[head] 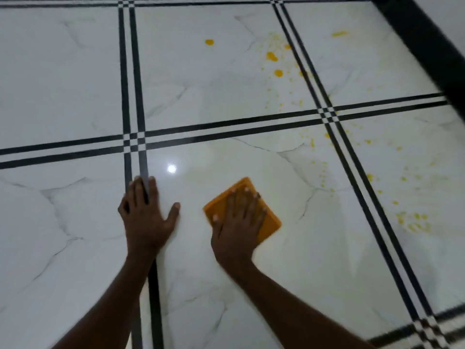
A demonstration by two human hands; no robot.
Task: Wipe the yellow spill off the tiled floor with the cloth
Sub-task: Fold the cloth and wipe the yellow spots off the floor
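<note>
Tiled floor (75,59): spill (273,57) scattered at 1–3 o'clock of cloth (270,224). Right hand (237,220) fingers flat, pressing cloth, nothing gripped; left hand (147,215) splayed, braced, empty. Risk: saturated cloth smearing yellow wider; far drops missed.

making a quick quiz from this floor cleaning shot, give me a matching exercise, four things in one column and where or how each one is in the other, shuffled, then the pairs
Column 1
1. left hand
2. right hand
3. cloth
4. yellow spill

Column 2
A. folded, orange, flat on the tile
B. scattered as drops and specks, far side and right of the floor
C. pressed on top of the cloth
D. bare, spread flat across a black tile stripe

Pairs: 1-D, 2-C, 3-A, 4-B
</note>
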